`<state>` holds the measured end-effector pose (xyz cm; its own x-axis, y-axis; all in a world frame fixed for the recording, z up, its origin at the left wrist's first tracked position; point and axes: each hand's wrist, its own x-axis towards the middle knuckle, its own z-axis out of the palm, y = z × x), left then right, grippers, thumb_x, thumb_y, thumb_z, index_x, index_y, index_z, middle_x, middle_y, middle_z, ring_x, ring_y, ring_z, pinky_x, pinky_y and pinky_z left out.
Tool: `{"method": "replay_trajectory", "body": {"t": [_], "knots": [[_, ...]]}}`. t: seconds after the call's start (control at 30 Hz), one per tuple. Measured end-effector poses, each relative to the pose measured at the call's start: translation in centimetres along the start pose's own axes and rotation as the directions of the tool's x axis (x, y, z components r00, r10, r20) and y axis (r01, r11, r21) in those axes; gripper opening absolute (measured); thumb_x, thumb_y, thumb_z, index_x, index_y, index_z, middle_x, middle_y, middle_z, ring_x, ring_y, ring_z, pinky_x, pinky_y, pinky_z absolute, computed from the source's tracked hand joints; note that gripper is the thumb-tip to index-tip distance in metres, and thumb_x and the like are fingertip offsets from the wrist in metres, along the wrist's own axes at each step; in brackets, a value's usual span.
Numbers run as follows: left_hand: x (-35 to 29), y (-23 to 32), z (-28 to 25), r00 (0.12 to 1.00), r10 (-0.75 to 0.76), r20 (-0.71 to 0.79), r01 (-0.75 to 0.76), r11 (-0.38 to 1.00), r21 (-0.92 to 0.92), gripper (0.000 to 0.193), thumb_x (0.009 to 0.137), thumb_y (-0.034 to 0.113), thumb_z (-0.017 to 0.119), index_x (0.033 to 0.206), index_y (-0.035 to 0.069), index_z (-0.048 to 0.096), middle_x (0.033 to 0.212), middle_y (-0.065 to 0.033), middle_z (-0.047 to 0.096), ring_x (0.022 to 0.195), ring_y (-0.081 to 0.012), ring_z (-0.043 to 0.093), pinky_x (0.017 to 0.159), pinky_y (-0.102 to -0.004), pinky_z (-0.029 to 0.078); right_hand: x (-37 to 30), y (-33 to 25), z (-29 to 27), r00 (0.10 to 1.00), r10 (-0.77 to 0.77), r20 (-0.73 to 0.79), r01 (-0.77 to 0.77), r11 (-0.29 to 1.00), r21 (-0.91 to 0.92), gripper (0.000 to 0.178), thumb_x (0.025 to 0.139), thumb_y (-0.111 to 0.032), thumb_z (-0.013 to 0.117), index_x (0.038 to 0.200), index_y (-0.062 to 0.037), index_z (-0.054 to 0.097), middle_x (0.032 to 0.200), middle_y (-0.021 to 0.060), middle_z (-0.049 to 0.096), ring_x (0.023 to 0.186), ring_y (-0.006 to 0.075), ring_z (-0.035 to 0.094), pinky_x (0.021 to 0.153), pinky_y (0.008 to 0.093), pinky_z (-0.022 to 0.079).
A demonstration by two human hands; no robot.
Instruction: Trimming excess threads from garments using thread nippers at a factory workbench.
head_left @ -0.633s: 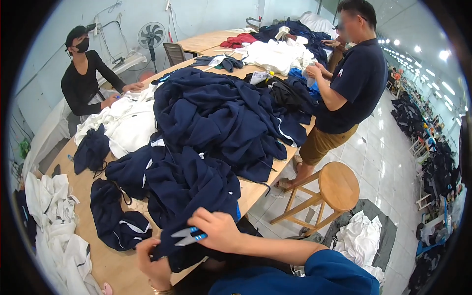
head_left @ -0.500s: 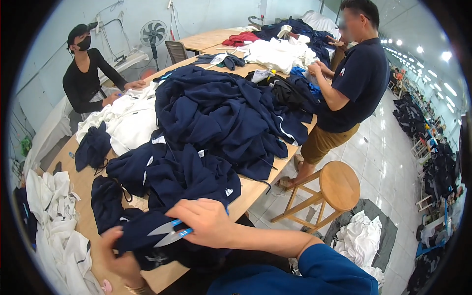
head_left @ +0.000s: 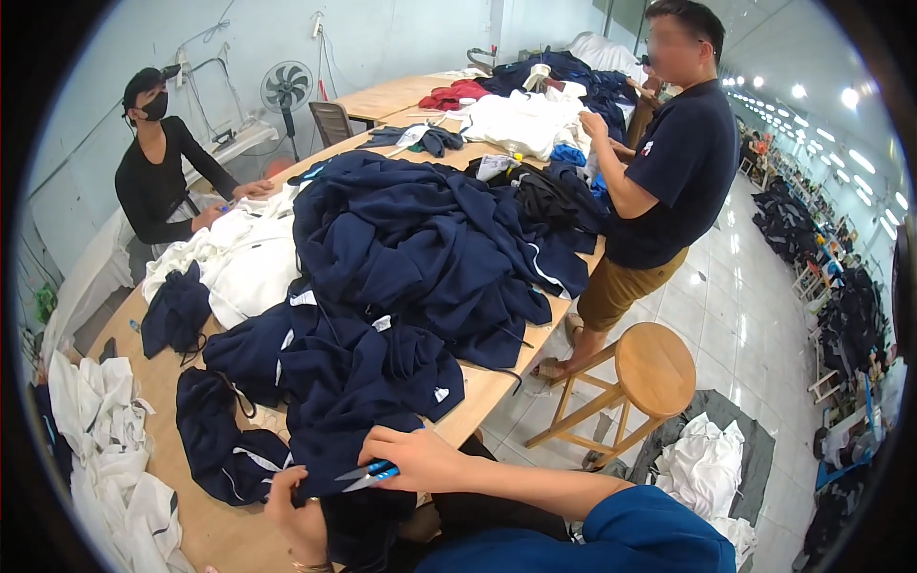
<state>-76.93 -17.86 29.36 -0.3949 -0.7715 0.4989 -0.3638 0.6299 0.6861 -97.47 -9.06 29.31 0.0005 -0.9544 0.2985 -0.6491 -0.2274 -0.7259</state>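
The right hand [head_left: 420,456] comes in from the lower right on a blue-sleeved forearm, knuckles up, its fingers curled around a pair of small thread snips [head_left: 368,474] with a blue grip. The left hand [head_left: 291,501] sits just below and to the left of it, fingers pinched shut on a fold of the navy garment [head_left: 353,401] that lies at the near edge of the wooden table [head_left: 482,392]. The snips lie almost flat over the dark cloth, their long axis running roughly left to right with a slight downward tilt, and their metal tips point toward the left hand; the tips are just beside its fingers, though whether they touch the cloth cannot be told. Beyond the hands a large heap of navy clothes [head_left: 430,239] covers the middle of the table, with a pile of white garments [head_left: 239,258] to its left and more white cloth [head_left: 105,439] at the near left corner. A seated person in black [head_left: 158,181] works at the far left side, and a standing person in a navy shirt [head_left: 669,181] handles clothes on the right. A round wooden stool [head_left: 650,368] stands on the tiled floor just beside the table's right edge, near white cloth on a grey sheet [head_left: 702,463].
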Motion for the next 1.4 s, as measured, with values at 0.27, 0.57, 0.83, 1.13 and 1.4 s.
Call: {"method": "replay_trajectory", "body": {"t": [0.27, 0.57, 0.83, 1.13, 1.4], "knots": [[-0.1, 2.0, 3.6, 0.995, 0.044, 0.087, -0.035, 0.994, -0.099, 0.025, 0.065, -0.01, 0.055, 0.087, 0.001, 0.058, 0.087, -0.0112, 0.064, 0.07, -0.022, 0.061, 0.061, -0.0261, 0.045, -0.6, -1.5, 0.3, 0.977, 0.147, -0.153, -0.116, 0.973, 0.199, 0.023, 0.077, -0.01, 0.07, 0.097, -0.0092, 0.058, 0.095, 0.0014, 0.056, 0.084, 0.0208, 0.061, 0.069, 0.0288, 0.048], [-1.3, 1.5, 3.6, 0.983, -0.026, 0.181, 0.049, 0.991, -0.122, 0.028, 0.063, -0.01, 0.053, 0.087, 0.002, 0.058, 0.085, -0.0091, 0.063, 0.066, -0.0204, 0.058, 0.059, -0.025, 0.043, -1.6, -1.0, 1.3, 0.975, 0.152, -0.161, -0.112, 0.966, 0.235, 0.024, 0.079, -0.011, 0.069, 0.101, -0.01, 0.06, 0.092, 0.0028, 0.057, 0.081, 0.0195, 0.061, 0.067, 0.0281, 0.048], [-1.0, -1.0, 0.7, 0.98, -0.155, -0.122, 0.127, 0.97, -0.208, 0.029, 0.066, -0.015, 0.05, 0.088, 0.003, 0.053, 0.085, -0.0051, 0.061, 0.074, -0.0128, 0.054, 0.067, -0.023, 0.041, -6.5, 4.1, -1.1, 0.92, 0.338, -0.197, -0.279, 0.92, 0.275, 0.013, 0.084, -0.008, 0.064, 0.096, -0.0044, 0.065, 0.088, 0.0075, 0.067, 0.082, 0.0165, 0.065, 0.073, 0.0265, 0.05], [-2.1, -1.1, -0.3, 0.987, -0.157, -0.017, 0.154, 0.982, -0.107, 0.028, 0.062, -0.013, 0.055, 0.086, 0.003, 0.056, 0.084, -0.0072, 0.065, 0.073, -0.0145, 0.057, 0.068, -0.0228, 0.043, -10.1, 12.3, -4.0, 0.71, 0.564, -0.421, -0.606, 0.794, 0.042, 0.039, 0.081, -0.015, 0.067, 0.117, -0.0046, 0.056, 0.079, 0.0052, 0.054, 0.072, 0.0144, 0.053, 0.065, 0.0281, 0.044], [-1.8, -0.3, 0.1, 0.991, -0.13, 0.028, 0.132, 0.984, -0.119, 0.03, 0.065, -0.014, 0.049, 0.089, 0.003, 0.054, 0.09, -0.0033, 0.061, 0.075, -0.0079, 0.049, 0.069, -0.0194, 0.038, -7.3, 14.1, -4.9, 0.707, 0.481, -0.519, -0.64, 0.748, -0.178, 0.048, 0.082, -0.01, 0.063, 0.127, -0.0018, 0.049, 0.1, 0.0169, 0.05, 0.09, 0.0329, 0.056, 0.079, 0.0384, 0.046]]}}
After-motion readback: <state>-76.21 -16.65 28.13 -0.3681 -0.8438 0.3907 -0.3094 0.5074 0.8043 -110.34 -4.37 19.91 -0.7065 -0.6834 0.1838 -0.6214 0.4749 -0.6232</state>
